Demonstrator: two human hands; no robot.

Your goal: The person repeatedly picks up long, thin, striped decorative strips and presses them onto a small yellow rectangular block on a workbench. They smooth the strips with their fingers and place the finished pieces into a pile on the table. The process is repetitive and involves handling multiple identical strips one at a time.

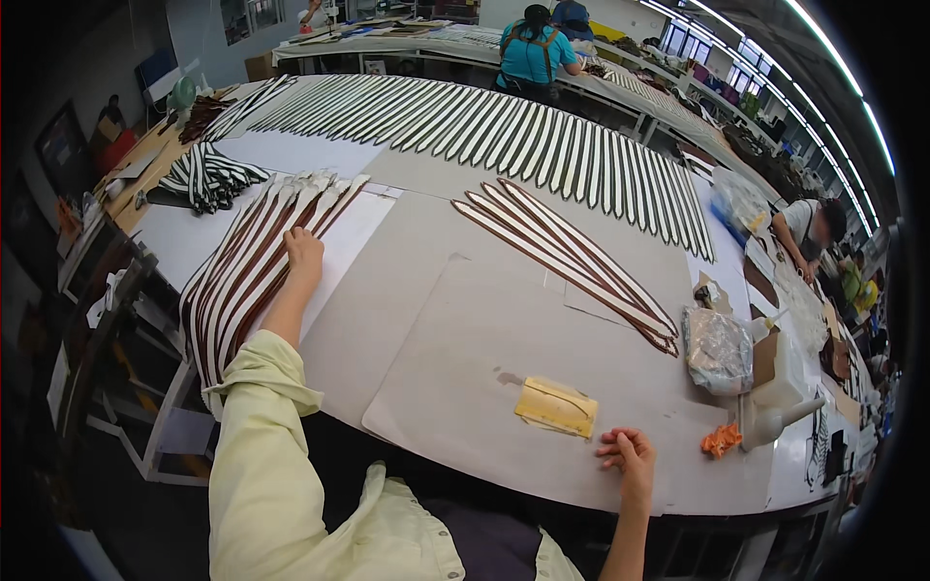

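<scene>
At the table's left, my left hand point(305, 256) reaches onto a fanned bundle of long brown-and-white strips point(250, 254). Its fingers are drawn together on one strip near the far end of the bundle. The strips' near ends droop over the table edge. My right hand point(632, 459) hovers by the front edge, with loosely bent fingers apart and nothing in them. Just left of it lies a yellow rectangular block point(557, 407) with a dark line across it. Several more brown-edged white strips point(572, 257) lie crossed in the middle of the table.
A long row of white strips with dark edges point(484, 131) spans the far side. Left of it sits a striped pile point(208, 176). At right are a plastic-wrapped package point(719, 351), a squeeze bottle point(770, 424) and an orange crumpled piece point(721, 441). People work at tables beyond.
</scene>
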